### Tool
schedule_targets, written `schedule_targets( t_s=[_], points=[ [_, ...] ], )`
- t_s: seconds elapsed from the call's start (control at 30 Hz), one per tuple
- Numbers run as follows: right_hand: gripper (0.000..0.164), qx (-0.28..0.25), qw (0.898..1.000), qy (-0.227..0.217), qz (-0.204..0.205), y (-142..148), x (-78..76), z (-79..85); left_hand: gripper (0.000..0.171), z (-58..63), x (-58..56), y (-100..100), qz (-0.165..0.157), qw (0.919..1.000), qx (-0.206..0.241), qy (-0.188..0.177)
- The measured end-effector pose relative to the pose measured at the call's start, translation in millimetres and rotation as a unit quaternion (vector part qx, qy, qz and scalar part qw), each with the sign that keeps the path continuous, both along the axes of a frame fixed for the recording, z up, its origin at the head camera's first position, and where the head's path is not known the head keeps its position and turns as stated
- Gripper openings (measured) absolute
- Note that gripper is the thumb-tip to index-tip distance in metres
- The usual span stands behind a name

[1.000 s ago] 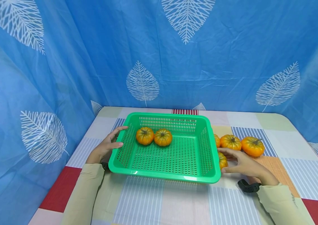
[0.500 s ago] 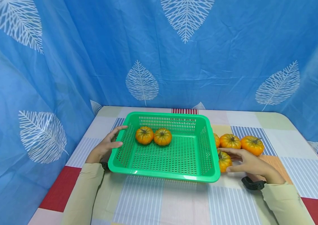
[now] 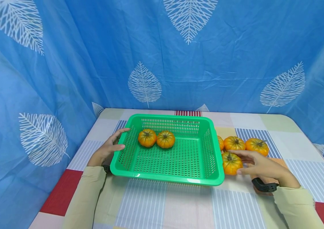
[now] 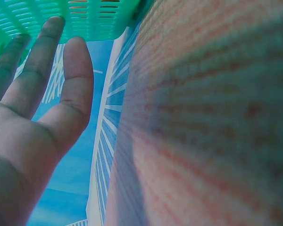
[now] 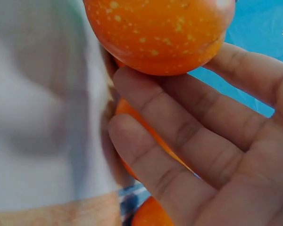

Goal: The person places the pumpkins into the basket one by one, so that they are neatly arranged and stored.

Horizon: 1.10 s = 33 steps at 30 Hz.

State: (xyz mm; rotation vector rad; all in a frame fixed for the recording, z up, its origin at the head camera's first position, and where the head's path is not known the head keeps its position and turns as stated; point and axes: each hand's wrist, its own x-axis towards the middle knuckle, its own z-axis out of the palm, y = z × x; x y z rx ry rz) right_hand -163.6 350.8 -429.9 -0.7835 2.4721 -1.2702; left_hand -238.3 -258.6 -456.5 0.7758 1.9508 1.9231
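Pumpkin (image 3: 231, 164) shifted rightward, right fingers (image 5: 177, 127) half-curled, seemingly gripping it.

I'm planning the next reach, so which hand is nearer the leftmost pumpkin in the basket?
Left. The left hand is at the basket's left rim, close to the leftmost pumpkin; the right hand is beyond the right rim, holding another pumpkin.

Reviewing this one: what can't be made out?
Head: leftmost loose pumpkin, partly hidden behind the green basket.
Left wrist: rest of the basket, cut off by the top edge.
Right wrist: part of the pumpkin at the right grip, cut off by the top edge.
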Motion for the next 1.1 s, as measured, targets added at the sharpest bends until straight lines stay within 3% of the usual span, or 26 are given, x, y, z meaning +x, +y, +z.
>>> schedule_targets(
  t_s=[0.37,0.63,0.87,1.1],
  points=[
    [0.068,-0.021,1.000,0.013,0.001,20,1.7,4.2,0.055,0.7,0.0,1,-0.005,1.0000,0.004,0.000],
    [0.063,-0.082,0.996,0.018,0.009,26,5.2,9.4,0.055,1.0,0.4,0,-0.005,1.0000,0.004,-0.002],
    [0.069,-0.112,0.994,0.020,0.001,26,8.5,14.3,0.055,1.9,0.6,0,-0.002,1.0000,0.001,-0.004],
    [0.069,-0.154,0.987,0.023,0.028,20,10.0,22.0,0.054,2.9,1.6,1,0.000,1.0000,0.002,0.000]
  ],
)
